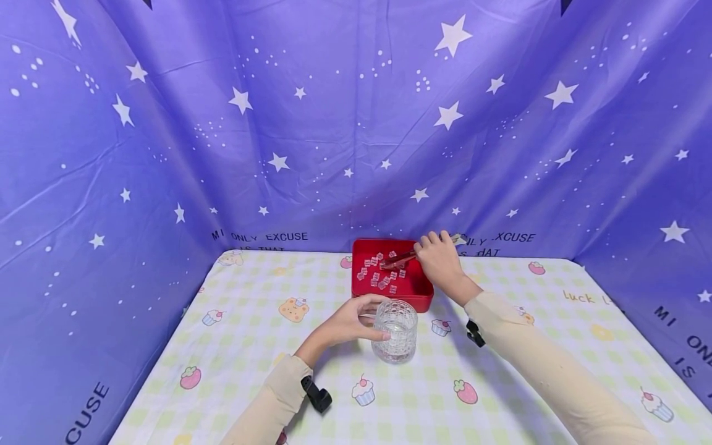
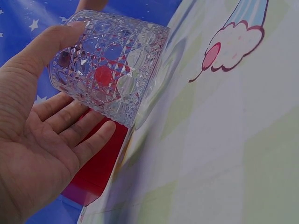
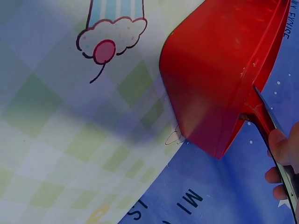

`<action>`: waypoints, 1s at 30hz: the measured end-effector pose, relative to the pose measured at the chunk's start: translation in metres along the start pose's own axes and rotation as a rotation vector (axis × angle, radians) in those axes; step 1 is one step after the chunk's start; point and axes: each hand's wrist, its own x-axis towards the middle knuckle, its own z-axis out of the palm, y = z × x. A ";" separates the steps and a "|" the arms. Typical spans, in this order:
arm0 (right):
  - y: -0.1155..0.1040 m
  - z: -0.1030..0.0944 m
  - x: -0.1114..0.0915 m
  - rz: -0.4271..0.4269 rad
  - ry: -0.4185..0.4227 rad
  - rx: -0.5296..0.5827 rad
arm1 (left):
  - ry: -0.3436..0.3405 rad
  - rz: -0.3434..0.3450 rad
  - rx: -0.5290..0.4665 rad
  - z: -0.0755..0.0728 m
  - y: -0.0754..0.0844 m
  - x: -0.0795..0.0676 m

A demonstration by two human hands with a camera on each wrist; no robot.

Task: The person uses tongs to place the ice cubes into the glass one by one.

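Note:
My left hand (image 1: 346, 322) holds a clear, cut-pattern drinking glass (image 1: 396, 346), with the thumb on its near side and fingers at its far side. The glass (image 2: 107, 65) is upright at the tablecloth, in front of a red tray (image 1: 424, 303). Several small clear cubes (image 1: 375, 279) lie scattered inside the tray. My right hand (image 1: 442, 262) grips metal tongs (image 1: 397, 262) from above the tray's right side, their tips down among the cubes. Whether a cube is between the tips cannot be made out. In the right wrist view, the tray's wall hides the tips of the tongs (image 3: 268, 116).
A checked tablecloth (image 1: 233, 371) printed with cupcakes, strawberries and bears covers the table. A purple curtain with white stars (image 1: 311, 123) hangs behind the tray and along both sides. A black strap (image 1: 316, 394) circles my left wrist, another (image 1: 475, 334) the right.

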 end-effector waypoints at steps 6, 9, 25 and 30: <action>0.001 0.002 -0.002 -0.003 0.053 0.012 | 0.000 0.004 -0.007 0.000 0.001 0.000; 0.002 0.002 -0.003 0.002 0.065 0.023 | 0.000 0.003 -0.009 0.001 0.000 0.000; 0.017 -0.020 -0.006 0.066 0.202 0.114 | 0.011 -0.008 0.009 0.002 0.002 -0.001; 0.026 -0.032 -0.006 0.127 0.255 0.173 | 0.016 -0.023 0.006 0.002 0.001 0.000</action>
